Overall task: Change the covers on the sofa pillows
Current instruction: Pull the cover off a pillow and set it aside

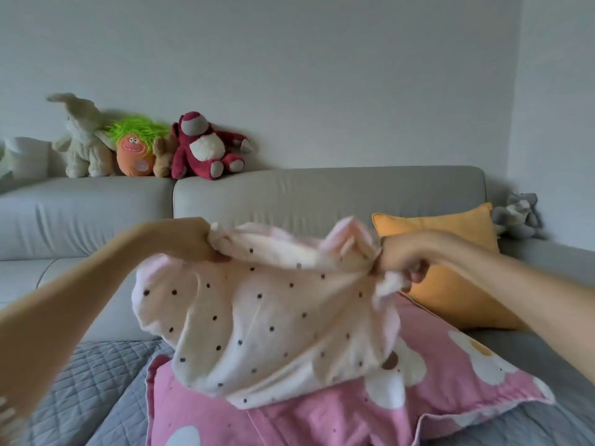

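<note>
A cream pillow cover with dark dots (257, 320) hangs in the air in the middle of the view, bulging as if a pillow is inside. My left hand (196, 239) grips its upper left edge. My right hand (399, 259) grips the bunched upper right edge. The cover's lower part rests on a pink pillow with white flowers (428, 387) lying on the sofa seat. A yellow pillow (450, 268) leans against the backrest behind my right forearm.
The grey sofa (322, 194) spans the view, with a quilted grey throw (90, 387) on the seat. Several plush toys sit on the backrest at left, among them a red bear (206, 146). A grey plush (518, 217) lies at the right end.
</note>
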`<control>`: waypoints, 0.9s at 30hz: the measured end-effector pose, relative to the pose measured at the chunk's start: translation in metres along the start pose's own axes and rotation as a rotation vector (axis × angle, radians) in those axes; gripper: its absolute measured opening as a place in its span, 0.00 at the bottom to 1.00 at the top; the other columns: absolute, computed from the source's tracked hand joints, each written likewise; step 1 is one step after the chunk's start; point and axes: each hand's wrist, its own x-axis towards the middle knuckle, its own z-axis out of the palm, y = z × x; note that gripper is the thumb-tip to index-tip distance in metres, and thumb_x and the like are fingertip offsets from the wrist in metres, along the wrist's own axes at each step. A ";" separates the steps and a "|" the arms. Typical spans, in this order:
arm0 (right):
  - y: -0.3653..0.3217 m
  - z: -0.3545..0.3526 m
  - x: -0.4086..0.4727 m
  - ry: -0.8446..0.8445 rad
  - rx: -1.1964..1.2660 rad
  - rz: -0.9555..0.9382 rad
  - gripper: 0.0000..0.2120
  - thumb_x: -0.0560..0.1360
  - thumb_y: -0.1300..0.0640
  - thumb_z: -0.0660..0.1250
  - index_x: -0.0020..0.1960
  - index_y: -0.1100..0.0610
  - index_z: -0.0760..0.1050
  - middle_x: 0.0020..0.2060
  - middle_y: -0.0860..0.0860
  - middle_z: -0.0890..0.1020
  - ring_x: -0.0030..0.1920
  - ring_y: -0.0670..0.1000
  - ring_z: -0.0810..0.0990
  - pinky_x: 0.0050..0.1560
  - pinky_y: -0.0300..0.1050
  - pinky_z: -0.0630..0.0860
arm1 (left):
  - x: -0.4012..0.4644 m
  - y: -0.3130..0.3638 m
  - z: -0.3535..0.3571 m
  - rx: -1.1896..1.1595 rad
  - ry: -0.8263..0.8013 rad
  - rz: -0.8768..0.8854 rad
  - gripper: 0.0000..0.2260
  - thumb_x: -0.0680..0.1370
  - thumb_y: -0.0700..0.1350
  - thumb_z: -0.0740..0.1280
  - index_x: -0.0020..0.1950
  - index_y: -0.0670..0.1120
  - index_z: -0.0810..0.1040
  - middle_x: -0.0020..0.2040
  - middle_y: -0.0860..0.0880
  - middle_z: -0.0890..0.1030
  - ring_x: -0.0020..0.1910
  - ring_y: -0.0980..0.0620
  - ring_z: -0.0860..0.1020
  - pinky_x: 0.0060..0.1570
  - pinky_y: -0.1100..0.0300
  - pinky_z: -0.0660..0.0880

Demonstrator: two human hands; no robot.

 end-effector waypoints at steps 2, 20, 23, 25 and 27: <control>0.007 -0.018 0.005 0.024 0.634 -0.004 0.09 0.73 0.75 0.58 0.41 0.65 0.73 0.32 0.56 0.76 0.25 0.53 0.79 0.21 0.40 0.76 | 0.004 0.002 -0.001 -0.057 0.056 -0.088 0.18 0.77 0.60 0.60 0.52 0.46 0.76 0.48 0.46 0.81 0.47 0.48 0.79 0.42 0.60 0.72; 0.021 -0.067 0.147 1.047 0.745 -0.181 0.09 0.77 0.60 0.58 0.52 0.63 0.74 0.49 0.62 0.78 0.48 0.57 0.79 0.37 0.41 0.67 | 0.112 0.028 -0.001 -0.121 0.665 -0.163 0.07 0.78 0.43 0.56 0.54 0.47 0.70 0.48 0.43 0.76 0.46 0.40 0.74 0.42 0.53 0.68; 0.028 -0.071 0.151 1.011 0.642 -0.228 0.15 0.75 0.60 0.58 0.57 0.68 0.73 0.55 0.64 0.76 0.59 0.61 0.74 0.51 0.47 0.72 | 0.120 0.042 -0.009 0.010 0.558 -0.176 0.11 0.79 0.45 0.57 0.38 0.43 0.67 0.38 0.45 0.76 0.33 0.47 0.70 0.32 0.57 0.65; 0.039 -0.064 0.154 0.809 0.612 -0.176 0.07 0.74 0.63 0.59 0.47 0.61 0.76 0.44 0.58 0.78 0.51 0.58 0.78 0.44 0.47 0.77 | 0.123 0.042 -0.010 0.007 0.500 -0.134 0.09 0.79 0.45 0.57 0.42 0.42 0.69 0.40 0.44 0.79 0.32 0.48 0.72 0.31 0.58 0.63; 0.044 -0.065 0.144 0.788 0.794 -0.157 0.08 0.74 0.63 0.59 0.48 0.56 0.76 0.41 0.54 0.80 0.44 0.55 0.81 0.39 0.49 0.82 | 0.122 0.043 -0.009 -0.181 0.493 -0.046 0.03 0.79 0.41 0.57 0.46 0.42 0.68 0.33 0.45 0.73 0.26 0.50 0.69 0.26 0.60 0.61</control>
